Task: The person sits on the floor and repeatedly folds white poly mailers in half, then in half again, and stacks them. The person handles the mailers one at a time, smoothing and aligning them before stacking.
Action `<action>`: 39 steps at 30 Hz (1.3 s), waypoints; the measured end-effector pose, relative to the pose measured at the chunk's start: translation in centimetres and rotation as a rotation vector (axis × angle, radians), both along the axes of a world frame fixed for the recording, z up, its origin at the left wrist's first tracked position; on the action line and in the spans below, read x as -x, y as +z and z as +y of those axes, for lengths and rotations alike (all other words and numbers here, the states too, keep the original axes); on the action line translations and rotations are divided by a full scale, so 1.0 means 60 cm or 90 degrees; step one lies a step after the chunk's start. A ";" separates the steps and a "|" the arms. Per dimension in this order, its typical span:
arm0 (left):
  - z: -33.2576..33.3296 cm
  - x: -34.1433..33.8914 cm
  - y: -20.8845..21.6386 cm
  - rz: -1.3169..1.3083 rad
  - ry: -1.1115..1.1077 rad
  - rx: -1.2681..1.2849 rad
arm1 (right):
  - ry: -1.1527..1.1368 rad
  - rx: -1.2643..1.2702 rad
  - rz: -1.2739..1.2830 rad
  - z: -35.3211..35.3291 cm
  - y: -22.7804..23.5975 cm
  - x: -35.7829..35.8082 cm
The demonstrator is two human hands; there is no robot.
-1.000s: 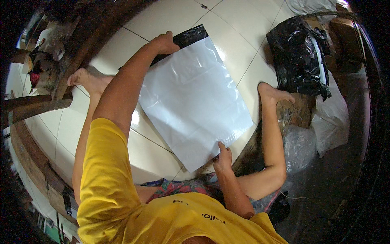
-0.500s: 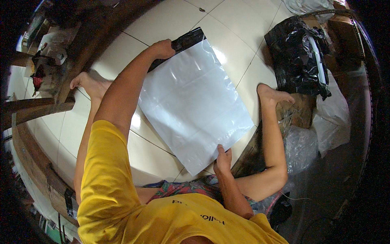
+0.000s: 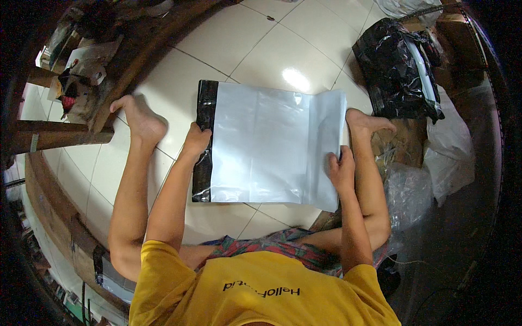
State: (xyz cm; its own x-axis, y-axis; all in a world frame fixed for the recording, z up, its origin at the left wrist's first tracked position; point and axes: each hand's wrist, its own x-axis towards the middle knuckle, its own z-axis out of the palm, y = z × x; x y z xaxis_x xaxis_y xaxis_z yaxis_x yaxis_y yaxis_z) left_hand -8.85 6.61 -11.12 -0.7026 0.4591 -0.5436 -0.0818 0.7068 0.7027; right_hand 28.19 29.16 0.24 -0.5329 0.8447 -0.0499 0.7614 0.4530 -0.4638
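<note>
A large pale grey-white plastic mailing bag (image 3: 261, 146) with a black band along its left end lies sideways between my legs. My left hand (image 3: 198, 140) grips the black end, thumb on top and fingers underneath. At the other end my right hand (image 3: 341, 169) pinches the bag's edge, its thumb on the upper face. A fold runs across the bag near the right end, and that part tilts upward. The bag's underside is hidden.
On the right stands a box-like bundle wrapped in black plastic (image 3: 389, 70). Beside my right leg lie clear crumpled plastic (image 3: 408, 190) and a white plastic sack (image 3: 448, 157). Wooden furniture (image 3: 65, 136) borders the left side. Pale floor tiles (image 3: 261, 49) stretch ahead.
The bag has turned counterclockwise from a slanted position to lying sideways. My left hand came nearer, my right hand moved out to the right, and the bag's right end is now bent up.
</note>
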 end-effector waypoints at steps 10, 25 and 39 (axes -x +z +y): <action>-0.001 0.006 0.004 -0.096 -0.011 -0.064 | 0.156 0.035 -0.063 -0.161 -0.008 0.165; 0.007 -0.020 0.056 -0.090 0.018 -0.094 | -0.103 0.428 0.127 -0.022 -0.061 0.099; -0.037 -0.062 0.042 0.028 0.067 -0.131 | 0.047 0.068 0.051 -0.161 -0.046 0.262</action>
